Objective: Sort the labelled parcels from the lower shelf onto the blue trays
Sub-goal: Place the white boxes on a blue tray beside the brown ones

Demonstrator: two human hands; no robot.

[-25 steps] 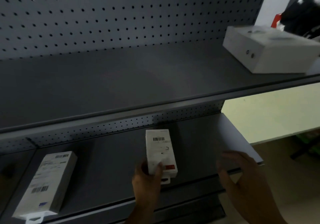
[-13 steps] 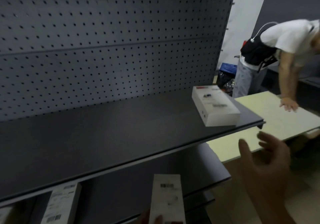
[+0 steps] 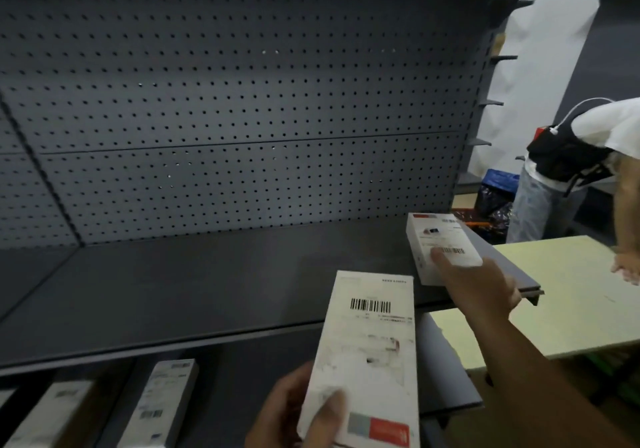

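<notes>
Pinching the low end of a white parcel (image 3: 370, 354), the left hand (image 3: 291, 416) has its thumb on the front, by the red patch. The barcode end points up. Half a sec ago this parcel sat at the very bottom of the view; now it is higher, in front of the top shelf (image 3: 207, 292) edge.

Fingertips (image 3: 438, 257) of the right hand (image 3: 481, 285) touch the top of a white box (image 3: 440, 240) near its barcode. It's blurry, so can't tell if they grip it or just rest there. Before, that hand was in the air w/ fingers spread, apart from the box. The box lies at the right end of the top shelf.

Two more parcels (image 3: 162, 406) lie flat on the lower shelf (image 3: 239, 395), bottom left. Behind is a grey pegboard (image 3: 242, 118). Far right, another person (image 3: 595, 143) leans on a pale table (image 3: 554, 292), same as before.
</notes>
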